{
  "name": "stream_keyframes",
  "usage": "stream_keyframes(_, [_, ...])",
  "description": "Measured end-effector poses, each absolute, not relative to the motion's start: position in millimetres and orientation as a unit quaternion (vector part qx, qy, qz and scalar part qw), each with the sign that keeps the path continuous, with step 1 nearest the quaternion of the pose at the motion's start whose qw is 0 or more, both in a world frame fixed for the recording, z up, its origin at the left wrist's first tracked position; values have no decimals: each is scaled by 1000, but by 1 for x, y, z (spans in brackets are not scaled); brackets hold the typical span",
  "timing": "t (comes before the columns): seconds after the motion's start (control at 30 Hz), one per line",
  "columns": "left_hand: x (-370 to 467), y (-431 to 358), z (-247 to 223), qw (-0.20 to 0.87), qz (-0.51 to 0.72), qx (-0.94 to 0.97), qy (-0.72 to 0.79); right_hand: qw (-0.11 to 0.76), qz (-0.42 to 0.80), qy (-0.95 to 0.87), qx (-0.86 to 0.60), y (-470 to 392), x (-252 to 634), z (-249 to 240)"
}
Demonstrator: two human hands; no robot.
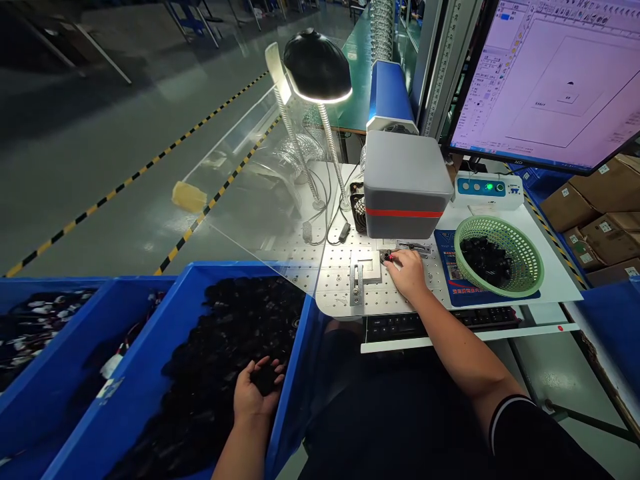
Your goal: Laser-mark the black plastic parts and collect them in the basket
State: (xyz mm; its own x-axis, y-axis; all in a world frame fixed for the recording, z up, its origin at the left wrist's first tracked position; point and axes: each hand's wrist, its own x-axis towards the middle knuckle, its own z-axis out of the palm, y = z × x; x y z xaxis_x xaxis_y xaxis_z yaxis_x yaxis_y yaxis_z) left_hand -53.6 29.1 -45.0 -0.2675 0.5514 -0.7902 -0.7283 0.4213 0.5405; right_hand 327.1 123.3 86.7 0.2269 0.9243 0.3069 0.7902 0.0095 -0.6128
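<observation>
Judged to be positioning a small part (386,257) at 3 o'clock of fixture (369,268) on counter (335,293); pinching it in right hand (410,273). Cupping black pieces (265,380) in left hand (254,400), inside bin (230,267) at 8 o'clock. Probably calls for steady fingertips next. Cannot tell part's pointing or long axis.

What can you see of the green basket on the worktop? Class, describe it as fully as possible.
The green basket is round, pale green and looks like plastic, with rows of small holes through its wall and a smooth rim. It sits open side up on a printed blue mat, right of the person's right hand. A heap of black pieces lies inside, leaving part of the inner wall bare. Neither hand touches it.
</observation>
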Motion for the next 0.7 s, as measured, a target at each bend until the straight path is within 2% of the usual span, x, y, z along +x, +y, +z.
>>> stream_keyframes(0.7, [-57,30,-55,599,538,-68,590,361,62,-628,-687,125,330,78])
